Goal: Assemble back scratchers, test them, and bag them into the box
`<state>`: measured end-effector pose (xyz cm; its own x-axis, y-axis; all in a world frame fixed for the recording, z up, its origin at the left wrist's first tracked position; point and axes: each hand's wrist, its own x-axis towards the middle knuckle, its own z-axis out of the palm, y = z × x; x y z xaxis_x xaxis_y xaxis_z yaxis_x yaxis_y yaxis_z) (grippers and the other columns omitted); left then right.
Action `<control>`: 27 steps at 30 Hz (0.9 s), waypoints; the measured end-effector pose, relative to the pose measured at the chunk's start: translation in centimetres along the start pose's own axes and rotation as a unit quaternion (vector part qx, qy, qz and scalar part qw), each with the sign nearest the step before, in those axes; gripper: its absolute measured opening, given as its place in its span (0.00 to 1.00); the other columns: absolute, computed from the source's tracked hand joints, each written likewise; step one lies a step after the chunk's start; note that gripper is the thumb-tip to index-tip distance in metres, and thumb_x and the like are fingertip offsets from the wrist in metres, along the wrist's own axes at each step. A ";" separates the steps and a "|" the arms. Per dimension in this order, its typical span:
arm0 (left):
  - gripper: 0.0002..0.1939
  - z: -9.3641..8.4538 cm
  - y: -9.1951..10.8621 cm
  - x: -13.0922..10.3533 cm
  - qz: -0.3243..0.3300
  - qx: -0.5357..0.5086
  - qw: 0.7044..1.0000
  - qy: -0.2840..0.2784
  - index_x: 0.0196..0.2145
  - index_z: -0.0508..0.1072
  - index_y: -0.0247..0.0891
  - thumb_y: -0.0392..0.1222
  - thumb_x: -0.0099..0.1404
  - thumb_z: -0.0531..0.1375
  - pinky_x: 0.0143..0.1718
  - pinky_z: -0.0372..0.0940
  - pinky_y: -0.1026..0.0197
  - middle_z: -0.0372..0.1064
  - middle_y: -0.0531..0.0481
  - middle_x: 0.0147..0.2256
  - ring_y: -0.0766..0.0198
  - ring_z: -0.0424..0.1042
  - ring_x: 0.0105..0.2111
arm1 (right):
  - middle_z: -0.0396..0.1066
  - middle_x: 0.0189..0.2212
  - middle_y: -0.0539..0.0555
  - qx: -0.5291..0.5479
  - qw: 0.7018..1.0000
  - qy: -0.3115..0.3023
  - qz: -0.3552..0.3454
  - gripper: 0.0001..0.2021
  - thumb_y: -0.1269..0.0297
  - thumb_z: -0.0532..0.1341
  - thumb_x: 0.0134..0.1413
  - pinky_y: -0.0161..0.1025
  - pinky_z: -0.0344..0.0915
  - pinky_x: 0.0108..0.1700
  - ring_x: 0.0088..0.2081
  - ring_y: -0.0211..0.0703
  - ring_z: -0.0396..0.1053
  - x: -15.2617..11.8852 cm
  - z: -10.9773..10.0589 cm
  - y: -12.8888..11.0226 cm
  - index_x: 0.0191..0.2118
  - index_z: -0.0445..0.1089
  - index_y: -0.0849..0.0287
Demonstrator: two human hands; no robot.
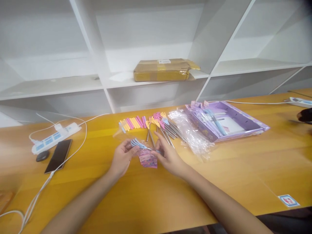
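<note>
Both hands hold one small back scratcher (pixel 137 143) with a light blue claw-shaped head. My left hand (pixel 122 157) pinches it at the blue head. My right hand (pixel 170 156) grips its other end, with the index finger raised. Just below it lies a pink printed packet (pixel 148 160) in clear plastic; whether a hand touches it I cannot tell. Beyond the hands rests a heap of back scratchers (pixel 168 130) with yellow, pink and blue heads on metal rods. To its left is a row of yellow, pink, purple and blue tubes (pixel 133 123).
Clear plastic bags (pixel 192 136) lie beside a purple open box (pixel 243 130) with wrapped items at the right. At the left are a power strip (pixel 56 138), a phone (pixel 58 156), a mouse (pixel 42 156) and white cables. A taped carton (pixel 162 70) sits on the shelf behind.
</note>
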<state>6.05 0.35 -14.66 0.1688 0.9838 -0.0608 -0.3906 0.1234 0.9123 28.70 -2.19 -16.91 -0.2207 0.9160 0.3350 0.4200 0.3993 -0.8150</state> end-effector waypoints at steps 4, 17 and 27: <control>0.25 -0.1 -0.7 -0.1 -0.005 0.005 1.000 0.015 0.45 0.78 0.36 0.45 0.53 0.79 0.45 0.79 0.56 0.81 0.47 0.41 0.60 0.81 0.41 | 0.67 0.38 0.50 0.009 1.000 -0.010 0.013 0.36 0.55 0.61 0.71 0.39 0.65 0.39 0.35 0.40 0.67 0.1 -0.3 -0.4 0.76 0.46 0.53; 0.21 -0.1 -0.1 0.2 0.039 -0.009 0.997 0.067 0.41 0.79 0.36 0.49 0.55 0.78 0.48 0.77 0.54 0.82 0.45 0.40 0.58 0.82 0.41 | 0.72 0.28 0.49 -0.055 0.992 -0.061 0.100 0.19 0.45 0.56 0.72 0.36 0.58 0.33 0.29 0.40 0.67 0.2 -1.1 -2.1 0.37 0.69 0.56; 0.21 0.2 -2.0 -0.4 0.000 -0.003 0.999 0.049 0.41 0.80 0.34 0.47 0.55 0.78 0.45 0.78 0.55 0.82 0.43 0.43 0.57 0.81 0.42 | 0.71 0.34 0.48 0.029 0.995 -0.039 0.089 0.24 0.55 0.59 0.70 0.38 0.65 0.38 0.34 0.42 0.69 -0.2 0.3 -1.7 0.66 0.57 0.55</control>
<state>6.94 -0.31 -16.37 0.0792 0.9918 -0.0999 -0.3964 0.1232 0.9098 27.77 -3.05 -15.71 -0.2148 0.9656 0.1467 0.4082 0.2252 -0.8847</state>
